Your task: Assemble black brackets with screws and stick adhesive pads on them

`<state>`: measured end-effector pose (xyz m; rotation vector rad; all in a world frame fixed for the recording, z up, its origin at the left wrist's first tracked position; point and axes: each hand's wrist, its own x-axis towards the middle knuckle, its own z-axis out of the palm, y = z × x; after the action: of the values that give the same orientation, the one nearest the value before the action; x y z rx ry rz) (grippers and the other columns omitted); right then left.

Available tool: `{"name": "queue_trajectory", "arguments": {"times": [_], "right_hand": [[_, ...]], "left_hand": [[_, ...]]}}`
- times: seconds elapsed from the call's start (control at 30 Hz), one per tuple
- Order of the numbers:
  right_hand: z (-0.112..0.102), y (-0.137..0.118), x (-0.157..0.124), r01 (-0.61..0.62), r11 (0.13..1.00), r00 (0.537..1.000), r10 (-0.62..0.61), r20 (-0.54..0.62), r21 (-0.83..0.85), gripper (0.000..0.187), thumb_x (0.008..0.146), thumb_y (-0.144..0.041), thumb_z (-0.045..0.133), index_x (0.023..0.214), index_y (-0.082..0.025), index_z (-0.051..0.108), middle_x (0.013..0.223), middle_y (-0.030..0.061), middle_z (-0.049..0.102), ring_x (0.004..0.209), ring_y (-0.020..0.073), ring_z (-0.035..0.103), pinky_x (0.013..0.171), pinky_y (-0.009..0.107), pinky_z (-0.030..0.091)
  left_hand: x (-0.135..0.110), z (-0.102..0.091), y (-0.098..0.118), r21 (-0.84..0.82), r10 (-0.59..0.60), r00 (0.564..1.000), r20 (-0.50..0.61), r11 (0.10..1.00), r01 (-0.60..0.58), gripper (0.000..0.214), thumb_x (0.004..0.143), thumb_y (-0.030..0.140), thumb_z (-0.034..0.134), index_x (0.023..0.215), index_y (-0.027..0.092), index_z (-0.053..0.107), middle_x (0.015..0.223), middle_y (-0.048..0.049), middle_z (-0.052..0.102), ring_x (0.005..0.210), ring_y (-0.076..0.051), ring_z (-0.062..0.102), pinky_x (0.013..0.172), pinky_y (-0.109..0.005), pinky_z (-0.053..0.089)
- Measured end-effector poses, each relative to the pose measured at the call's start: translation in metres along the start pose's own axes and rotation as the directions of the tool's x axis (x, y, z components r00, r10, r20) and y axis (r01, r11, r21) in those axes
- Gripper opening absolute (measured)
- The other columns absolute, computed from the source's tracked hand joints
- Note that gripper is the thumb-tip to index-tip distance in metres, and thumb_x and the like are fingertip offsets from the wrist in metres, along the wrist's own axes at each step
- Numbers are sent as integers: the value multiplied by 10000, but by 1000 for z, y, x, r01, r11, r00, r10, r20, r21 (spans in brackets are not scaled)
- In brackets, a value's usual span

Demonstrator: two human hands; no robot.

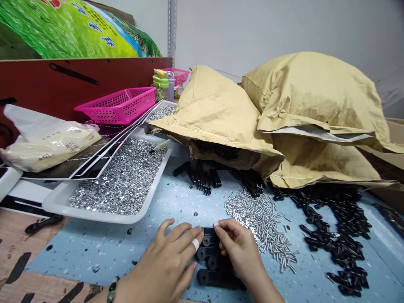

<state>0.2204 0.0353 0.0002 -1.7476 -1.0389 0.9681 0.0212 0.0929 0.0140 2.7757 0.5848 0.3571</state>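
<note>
A column of black plastic parts with round holes at their ends (217, 277) lies on the blue work surface between my two hands. My left hand (168, 263), a white band around one finger, rests with its fingers stretched out against the left ends of these parts. On the other side, my right hand (241, 248) has thumb and forefinger pinched at the far end of the column; whatever is between the fingertips is too small to name. A heap of small metal screws and nuts (268, 229) spreads just right of that hand.
A white tray (104, 216) full of small metal nuts stands at left, before a pink basket (115, 112). Large paper sacks (221, 109) sit at the back, one open over black parts (205, 179). Small black pieces (337, 235) are heaped at right.
</note>
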Motion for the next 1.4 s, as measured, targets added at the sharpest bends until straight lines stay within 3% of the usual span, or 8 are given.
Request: {"name": "queue_trajectory", "arguments": {"times": [0.27,0.43,0.5,0.67,0.93,1.13,1.27,1.4], "right_hand": [[-2,-13,7,54,878,998,-66,-9,-475,127,770,-225,551,729,-225,430,556,-62,480,499,129,489,490,227,359],[-16,-20,3,53,705,985,-153,-79,-708,241,761,-327,622,896,-223,451,808,16,605,669,201,601,525,271,420],[-28,-16,-12,130,682,943,-309,-122,-719,343,779,-376,624,1039,-216,468,927,55,601,749,215,620,575,293,473],[-32,30,-70,196,668,770,-558,-309,-718,297,915,-408,466,1126,-200,482,994,115,621,900,255,635,745,361,536],[29,76,-82,421,548,732,-676,-85,-723,543,977,-266,299,1493,-215,135,1359,116,507,1224,278,511,937,432,506],[22,60,-73,431,593,750,-655,-95,-680,597,959,-262,357,1497,-226,101,1489,117,322,1326,327,367,996,534,440],[18,61,-67,488,532,770,-636,55,-692,679,937,-231,408,1499,-233,27,1469,113,357,1278,311,439,947,475,507],[21,53,-65,522,445,756,-637,152,-727,726,918,-229,429,1495,-260,-11,1449,89,386,1288,346,412,976,600,427]], "left_hand": [[14,3,8,-25,-70,997,34,997,71,487,853,211,490,1338,230,449,1227,-80,576,1124,-310,495,994,-599,280],[21,-4,13,-88,-111,994,26,990,112,394,809,186,522,1200,215,556,1203,-82,565,1147,-290,489,1045,-577,272],[23,-5,14,-145,-116,993,26,982,119,444,797,278,578,1230,193,529,1353,-112,465,1246,-315,409,1071,-557,265],[30,11,20,-290,-85,994,68,952,101,1133,577,543,753,1468,167,163,1475,-179,298,1344,-381,259,1090,-575,234],[12,23,29,-278,-115,993,26,953,117,962,585,168,595,1446,141,166,1350,-149,440,1269,-315,369,1100,-521,263],[1,22,34,-239,-156,988,-12,960,148,933,604,192,566,1437,134,151,1417,-170,350,1325,-332,286,1106,-555,232],[6,22,38,-226,-171,985,-25,961,161,816,590,168,551,1366,122,301,1305,-160,446,1248,-325,374,1084,-533,283],[7,27,38,-236,-162,985,-61,961,143,660,625,167,551,1269,152,407,1225,-127,479,1185,-302,408,1067,-513,311]]}}
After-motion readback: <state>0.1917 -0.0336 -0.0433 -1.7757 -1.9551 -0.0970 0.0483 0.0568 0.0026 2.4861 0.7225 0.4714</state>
